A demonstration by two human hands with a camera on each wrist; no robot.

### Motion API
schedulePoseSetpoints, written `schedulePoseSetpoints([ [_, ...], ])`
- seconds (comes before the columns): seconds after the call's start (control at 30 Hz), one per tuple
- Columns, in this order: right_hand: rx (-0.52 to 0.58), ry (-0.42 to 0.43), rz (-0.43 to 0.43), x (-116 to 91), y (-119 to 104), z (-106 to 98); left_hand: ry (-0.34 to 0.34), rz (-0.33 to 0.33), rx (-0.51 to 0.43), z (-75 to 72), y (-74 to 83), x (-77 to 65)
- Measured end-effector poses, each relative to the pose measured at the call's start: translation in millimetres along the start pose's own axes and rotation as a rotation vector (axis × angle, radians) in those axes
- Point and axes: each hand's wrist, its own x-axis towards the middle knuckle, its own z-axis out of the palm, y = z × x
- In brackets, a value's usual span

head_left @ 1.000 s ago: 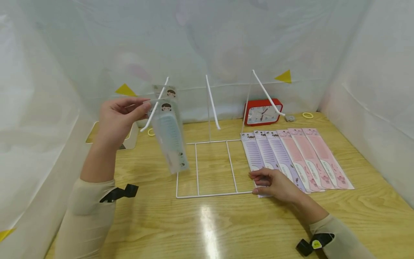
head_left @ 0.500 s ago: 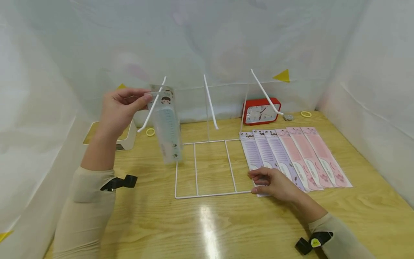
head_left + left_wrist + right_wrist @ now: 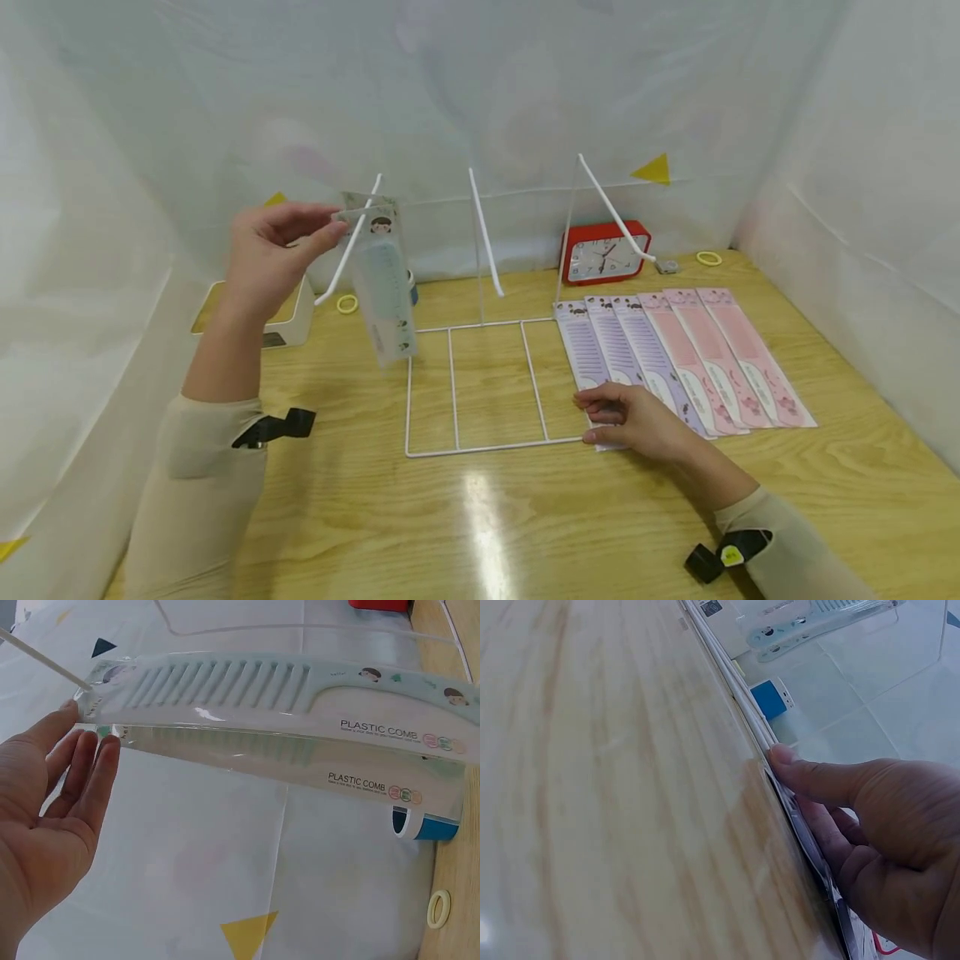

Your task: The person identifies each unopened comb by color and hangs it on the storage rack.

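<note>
My left hand (image 3: 273, 250) pinches the top edge of a clear-packed pale blue-green plastic comb (image 3: 217, 690). The package hangs at the left hook (image 3: 347, 262) of a white wire rack (image 3: 495, 450), the hook's tip pointing toward me. Behind it hangs a second packed comb (image 3: 300, 761), also at that hook. Low on the right, my right hand (image 3: 637, 421) rests by the rack's front right corner, fingers loosely bent. Its thumb (image 3: 817, 780) touches the white wire, and its fingers lie over the lower end of the nearest purple packed comb (image 3: 583, 342).
Several purple and pink packed combs (image 3: 750, 358) lie overlapping at right. The rack's middle hook (image 3: 486, 237) and right hook (image 3: 615, 212) bear nothing. Behind stand a red clock (image 3: 606, 252) and a yellow ring (image 3: 708, 258); a white-rimmed box (image 3: 300, 317) sits at left.
My left hand has risen slightly, and the held comb package's lower end has lifted and swung left. The right hand has stayed at the rack's corner.
</note>
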Motion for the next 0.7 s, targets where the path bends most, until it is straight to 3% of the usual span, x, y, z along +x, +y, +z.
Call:
schedulePoseSetpoints([
  [0.1,0.002,-0.001,-0.003,0.6,1.2,-0.8,0.025,-0.029,0.192,-6.0,-2.1,-13.8],
  [0.23,0.013,0.0,0.003,-1.3,1.9,1.0,-0.014,-0.054,0.358,-14.7,-6.9,-42.5],
  [0.33,0.025,0.002,-0.009,-4.7,0.6,3.2,-0.069,-0.067,0.368,-17.7,-13.8,-68.9],
  [0.47,0.095,-0.001,-0.044,-6.1,-2.1,1.1,-0.196,-0.148,0.296,-14.9,-27.8,-101.6],
  [0.57,0.11,0.008,-0.058,-0.7,-4.2,-9.3,-0.295,-0.221,0.234,-10.6,-40.1,-118.3],
  [0.7,0.013,0.033,-0.036,16.9,-7.2,-30.1,-0.355,-0.257,0.217,-5.9,-57.3,-133.5],
])
